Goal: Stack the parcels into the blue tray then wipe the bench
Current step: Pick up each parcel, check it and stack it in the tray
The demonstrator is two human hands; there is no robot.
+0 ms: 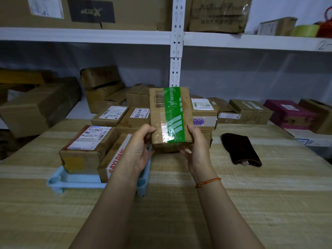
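Head view: left hand [139,148] and right hand [196,150] grasp a green-taped parcel [170,117] by its near corners, raised above the worktop [179,203]. Blue tray [71,180], at 9 o'clock, holds parcels; dark cloth [240,151] lies at 3 o'clock.

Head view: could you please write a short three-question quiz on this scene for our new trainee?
1. True or false: both hands grip the parcel with green tape.
2. Where does the dark cloth lie? A) in the blue tray B) on the bench C) on a shelf
3. Which wrist wears the red bracelet?

Key: 1 true: left hand, right hand. 2 B. 3 right.
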